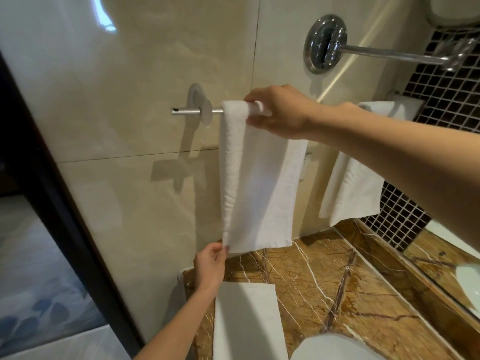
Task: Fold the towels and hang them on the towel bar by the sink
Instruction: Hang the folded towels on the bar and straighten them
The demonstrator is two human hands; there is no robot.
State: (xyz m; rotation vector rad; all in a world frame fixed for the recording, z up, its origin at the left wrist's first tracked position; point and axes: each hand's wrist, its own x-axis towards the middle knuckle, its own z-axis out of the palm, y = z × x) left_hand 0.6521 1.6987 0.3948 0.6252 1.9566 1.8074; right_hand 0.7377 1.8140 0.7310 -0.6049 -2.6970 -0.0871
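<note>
so the hanging towel [259,188] was draped over the towel bar [181,110], close to the bar's left bracket, long axis running straight down the wall with the bar crossing it at the top. Its lower edge ended just above the worktop [324,281], not touching as far as I could tell

The right hand [280,113] was up at the fold, fingers curled over the bar and thumb underneath, clamping the cloth there. The left hand [210,266] was directly below at the other end, pinching the bottom left corner between thumb and fingertips. One hand at each end of the long axis, with the left one nearer the hem, so my guess is it does the tugging to even out the hang while the right pins the top

Further right a second towel [353,188] already hung on the same bar, well apart from the first. A flat folded towel [244,320] lay on the worktop just below the left hand, probably next in line
</note>
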